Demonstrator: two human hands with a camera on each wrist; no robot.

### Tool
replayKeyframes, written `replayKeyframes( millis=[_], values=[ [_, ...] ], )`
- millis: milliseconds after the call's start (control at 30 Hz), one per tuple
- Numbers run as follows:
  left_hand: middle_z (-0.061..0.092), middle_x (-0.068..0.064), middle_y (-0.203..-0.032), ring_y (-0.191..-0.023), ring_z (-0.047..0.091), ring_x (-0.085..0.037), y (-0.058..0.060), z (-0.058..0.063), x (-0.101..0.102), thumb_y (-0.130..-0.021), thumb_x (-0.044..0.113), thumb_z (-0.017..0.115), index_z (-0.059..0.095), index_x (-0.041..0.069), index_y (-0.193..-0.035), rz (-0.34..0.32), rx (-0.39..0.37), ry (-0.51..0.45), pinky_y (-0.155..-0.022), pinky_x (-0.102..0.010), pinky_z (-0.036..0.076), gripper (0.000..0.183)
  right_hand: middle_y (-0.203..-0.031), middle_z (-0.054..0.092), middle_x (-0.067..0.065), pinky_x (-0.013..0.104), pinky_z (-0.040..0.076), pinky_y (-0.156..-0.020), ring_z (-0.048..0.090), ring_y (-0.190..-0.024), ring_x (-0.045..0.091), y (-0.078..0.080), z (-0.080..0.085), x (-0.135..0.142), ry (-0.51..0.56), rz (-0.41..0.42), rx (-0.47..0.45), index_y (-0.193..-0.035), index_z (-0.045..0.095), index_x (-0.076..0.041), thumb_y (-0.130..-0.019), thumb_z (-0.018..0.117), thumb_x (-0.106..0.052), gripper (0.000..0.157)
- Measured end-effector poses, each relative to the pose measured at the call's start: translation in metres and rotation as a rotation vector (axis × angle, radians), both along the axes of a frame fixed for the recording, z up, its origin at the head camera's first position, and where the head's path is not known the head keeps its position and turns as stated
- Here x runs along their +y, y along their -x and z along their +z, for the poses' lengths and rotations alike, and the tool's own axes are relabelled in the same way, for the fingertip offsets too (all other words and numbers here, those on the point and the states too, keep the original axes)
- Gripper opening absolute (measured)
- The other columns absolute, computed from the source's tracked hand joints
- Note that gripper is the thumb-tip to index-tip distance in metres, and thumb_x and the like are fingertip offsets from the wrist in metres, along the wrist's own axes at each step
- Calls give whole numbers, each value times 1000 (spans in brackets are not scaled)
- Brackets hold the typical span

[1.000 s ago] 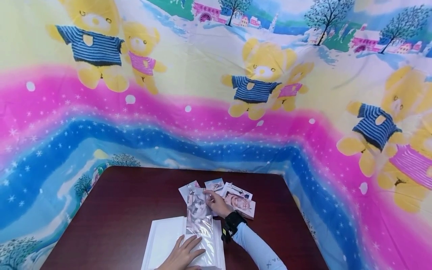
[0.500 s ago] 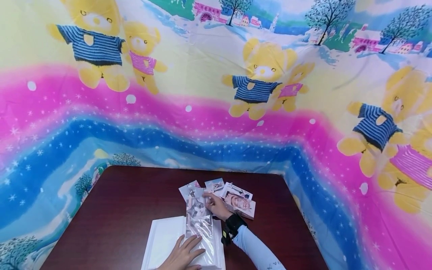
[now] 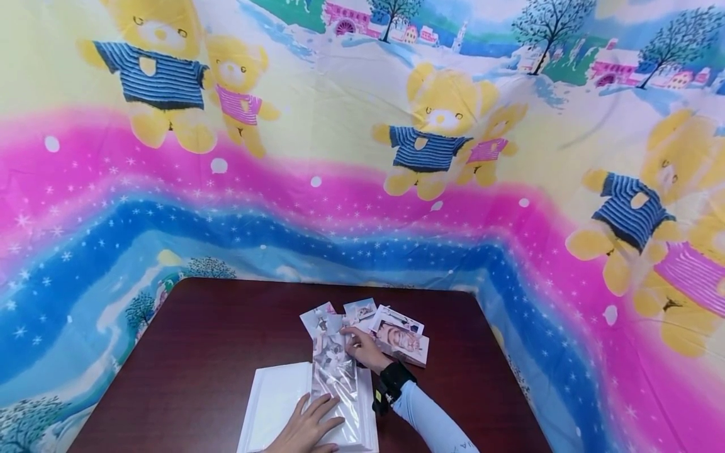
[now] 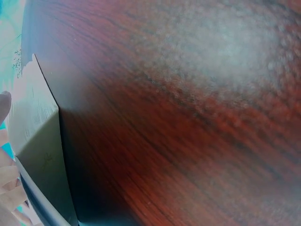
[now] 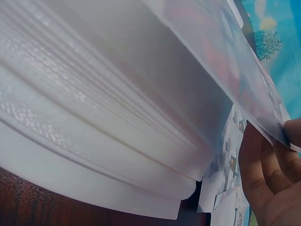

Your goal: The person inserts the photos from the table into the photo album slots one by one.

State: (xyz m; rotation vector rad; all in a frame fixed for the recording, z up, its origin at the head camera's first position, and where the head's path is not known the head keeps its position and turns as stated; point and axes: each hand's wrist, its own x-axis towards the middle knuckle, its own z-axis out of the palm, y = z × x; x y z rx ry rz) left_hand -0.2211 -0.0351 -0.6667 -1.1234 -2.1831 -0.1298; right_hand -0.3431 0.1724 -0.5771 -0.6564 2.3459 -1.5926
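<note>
A white photo album (image 3: 277,390) lies spread out at the table's near side, a clear plastic sleeve (image 3: 350,412) on its right part. A cat photo (image 3: 327,345) is partly inside that sleeve, its top end sticking out beyond the far edge. My right hand (image 3: 367,350) pinches the photo's right edge between thumb and fingers; the right wrist view shows this grip at the sheet's corner, above the album's stacked pages (image 5: 103,89). My left hand (image 3: 306,428) rests on the album with fingers spread over the sleeve. The left wrist view catches mostly the album's side (image 4: 42,150).
Several loose photos lie beyond the album: a left one (image 3: 317,318), a middle one (image 3: 360,309), and a pile (image 3: 403,343) on the right. The dark wooden table (image 3: 198,352) ends at a printed bear curtain (image 3: 340,220).
The cat photo has slid toward the body, deeper into the sleeve, with my right hand moving slightly along. My left hand has stayed in place.
</note>
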Motion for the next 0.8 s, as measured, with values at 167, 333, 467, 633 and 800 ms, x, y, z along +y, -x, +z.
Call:
replayKeyframes(
  millis=[167,333,467,633,800],
  values=[
    [62,-6,-128,-116,58,-24,1,0,0,-87,64,58,70,30,-110,1,21,2,-82,-50,48,42,-95,58,29,27,42,-66,53,-81,18,-2,0,2,7,9,-39,-135,48,11,-95,53,8,40],
    [62,-6,-128,-116,58,-23,1,-1,0,-89,64,56,70,31,-109,1,31,7,-83,-50,47,42,-95,58,25,30,43,-65,53,-81,20,0,-5,6,26,32,-97,-138,44,9,-95,57,4,45],
    [62,-6,-129,-117,57,-24,1,-1,-1,-89,63,56,70,31,-110,-1,8,9,-84,-50,47,41,-101,58,19,33,47,-63,55,-81,19,5,-17,9,30,55,-165,-143,40,5,-94,60,1,53],
    [60,-6,-131,-119,55,-23,0,-1,-1,-91,62,55,69,31,-112,4,-40,20,-84,-50,46,40,-120,55,20,33,47,-61,57,-82,17,12,-32,13,20,66,-208,-147,37,-1,-93,64,1,60],
    [60,-5,-132,-119,55,-23,-1,-1,-1,-91,62,55,69,31,-113,13,-56,28,-85,-50,46,40,-122,56,20,32,49,-62,60,-84,18,14,-37,15,17,78,-246,-148,36,-4,-90,66,1,65]
  ],
)
